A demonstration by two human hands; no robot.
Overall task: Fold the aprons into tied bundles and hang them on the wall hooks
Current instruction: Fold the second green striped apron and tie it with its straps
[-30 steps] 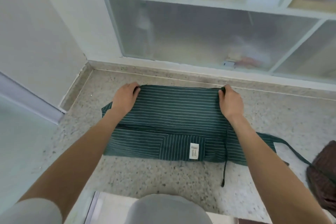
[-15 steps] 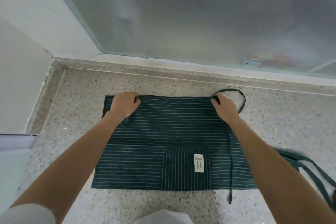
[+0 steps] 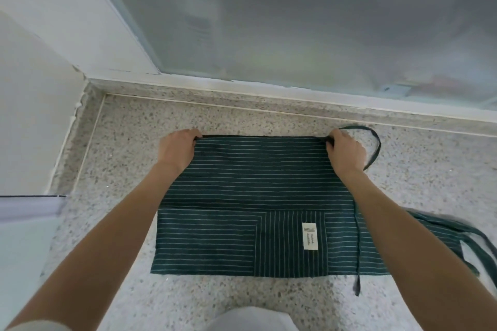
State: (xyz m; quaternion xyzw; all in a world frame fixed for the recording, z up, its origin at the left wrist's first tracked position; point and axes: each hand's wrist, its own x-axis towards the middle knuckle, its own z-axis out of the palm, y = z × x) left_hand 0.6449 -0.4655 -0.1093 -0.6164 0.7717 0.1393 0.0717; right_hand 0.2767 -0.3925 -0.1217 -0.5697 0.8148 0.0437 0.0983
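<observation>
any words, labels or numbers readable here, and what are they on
White tag on the striped apron, sewn on its pocket panel: carries a small mark and two lines of print running sideways, too small and blurred to read.
Nothing else in view carries readable text.

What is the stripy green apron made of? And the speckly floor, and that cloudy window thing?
The apron looks like woven cloth, maybe cotton: it lies flat, folds softly and carries a sewn label. The floor looks like terrazzo or speckled stone, with dark chips in a pale, smooth surface. The cloudy panel seems frosted glass or plastic; shapes behind it show only as blurs, so I cannot tell which.
</observation>
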